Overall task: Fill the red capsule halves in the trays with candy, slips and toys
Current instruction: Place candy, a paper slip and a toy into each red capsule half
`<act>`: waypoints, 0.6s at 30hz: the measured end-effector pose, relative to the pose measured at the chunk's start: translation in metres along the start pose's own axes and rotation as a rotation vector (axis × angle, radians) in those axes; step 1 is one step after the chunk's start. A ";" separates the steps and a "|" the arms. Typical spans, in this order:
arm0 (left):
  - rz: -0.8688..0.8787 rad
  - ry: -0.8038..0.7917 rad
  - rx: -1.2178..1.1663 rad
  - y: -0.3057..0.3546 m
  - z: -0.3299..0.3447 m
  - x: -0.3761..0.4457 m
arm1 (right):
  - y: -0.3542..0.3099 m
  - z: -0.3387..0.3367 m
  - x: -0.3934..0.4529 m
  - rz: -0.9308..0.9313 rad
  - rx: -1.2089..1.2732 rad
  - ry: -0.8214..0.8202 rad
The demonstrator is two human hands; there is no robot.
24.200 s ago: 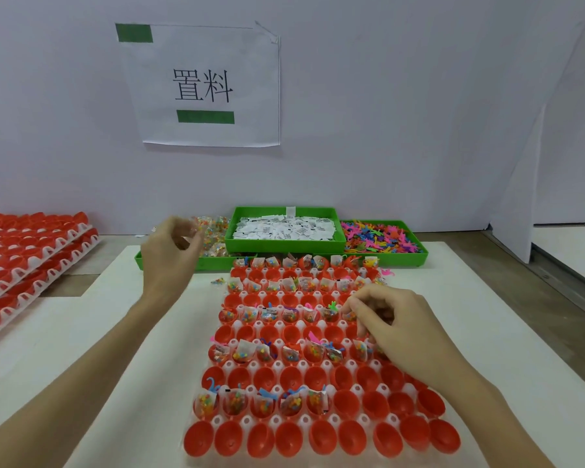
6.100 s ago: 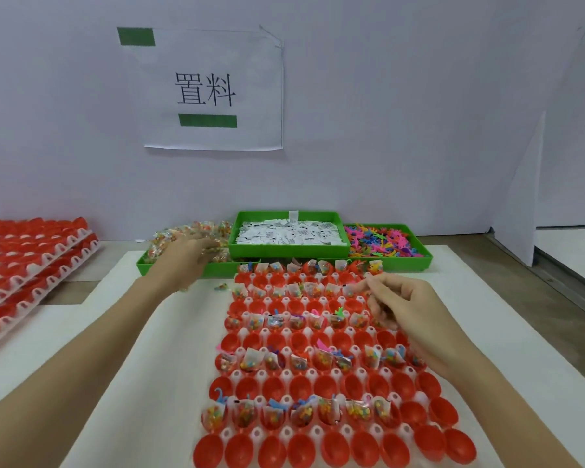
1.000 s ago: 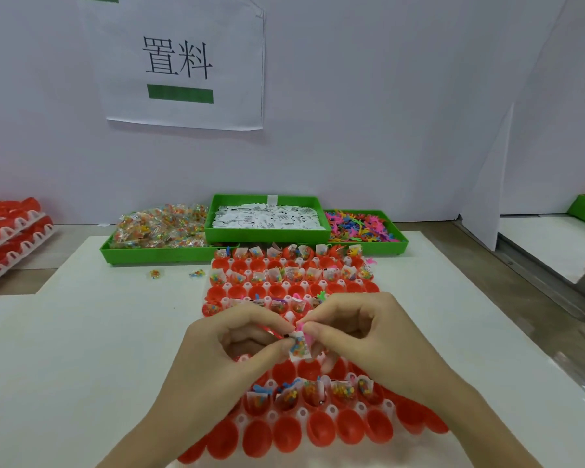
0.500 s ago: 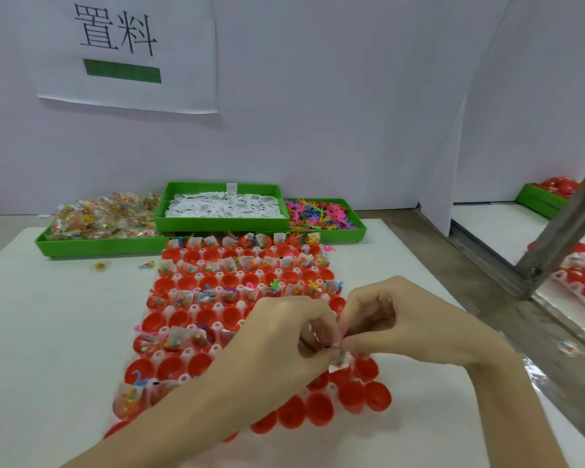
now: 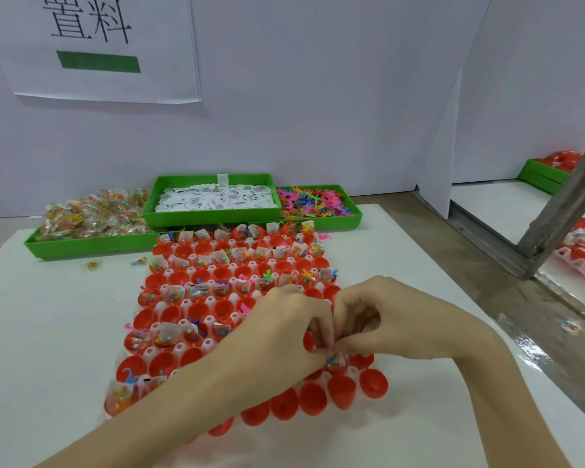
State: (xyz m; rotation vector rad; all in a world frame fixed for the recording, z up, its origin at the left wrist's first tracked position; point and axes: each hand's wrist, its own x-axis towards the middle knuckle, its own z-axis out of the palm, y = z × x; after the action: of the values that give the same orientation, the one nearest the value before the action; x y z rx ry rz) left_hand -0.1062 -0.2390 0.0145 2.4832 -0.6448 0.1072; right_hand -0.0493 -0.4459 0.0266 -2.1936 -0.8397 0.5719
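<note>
Red capsule halves [image 5: 341, 395] fill my white tray [image 5: 210, 342], many holding candy packets; my left hand [image 5: 277, 336] and right hand [image 5: 382, 325] pinch one candy packet [image 5: 335, 360] together over the near right cups.

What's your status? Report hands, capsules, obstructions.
Left hand and right hand pinching one candy packet over red capsule tray. Front row unfilled. Nothing obstructing.
</note>
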 end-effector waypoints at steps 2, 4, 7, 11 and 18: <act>-0.009 -0.022 0.018 0.002 0.002 -0.001 | -0.001 0.002 0.000 -0.025 -0.054 -0.008; -0.003 -0.035 0.039 0.004 0.005 0.000 | -0.002 0.002 -0.001 -0.047 -0.111 -0.005; 0.012 -0.051 0.079 0.007 0.009 0.002 | -0.002 0.002 -0.003 -0.040 -0.184 0.006; 0.023 -0.051 0.139 0.008 0.010 0.006 | 0.000 0.005 -0.004 -0.005 -0.216 0.021; 0.060 -0.090 0.308 0.012 0.013 0.012 | 0.001 0.005 -0.002 0.005 -0.255 0.003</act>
State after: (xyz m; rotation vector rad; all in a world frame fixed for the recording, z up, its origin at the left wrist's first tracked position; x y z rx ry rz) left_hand -0.1019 -0.2596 0.0126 2.7773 -0.7919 0.1255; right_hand -0.0538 -0.4456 0.0230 -2.4259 -0.9505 0.4850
